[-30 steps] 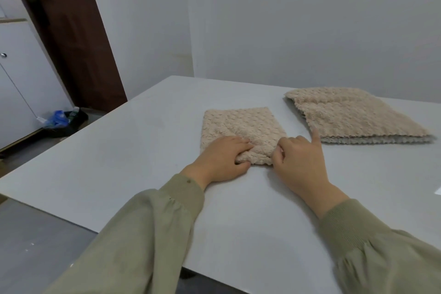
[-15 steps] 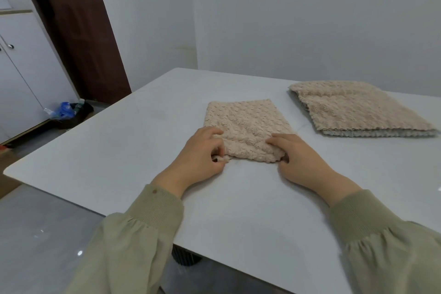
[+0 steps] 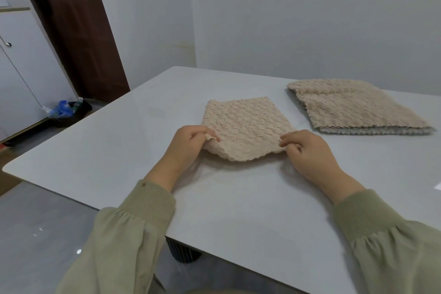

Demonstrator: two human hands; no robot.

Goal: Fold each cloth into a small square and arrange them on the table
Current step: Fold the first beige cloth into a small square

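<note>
Cloth edge now raised, seemingly off table, pinched by left hand, right hand.

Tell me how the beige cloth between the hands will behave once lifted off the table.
Probably floppy: the cloth sags along its near edge between the left hand and right hand pinching its corners. Likely light, since pinches alone hold that edge up. Its nubbly pile should resist sliding on the smooth table.

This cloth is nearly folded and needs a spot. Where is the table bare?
Widest bare patch: table left of the cloth, out to its left edge. Also bare: the near strip between both sleeves, and the far corner behind the cloth. Crowded: the narrow gap between the cloth and the stack of cloths, beside the right hand.
</note>
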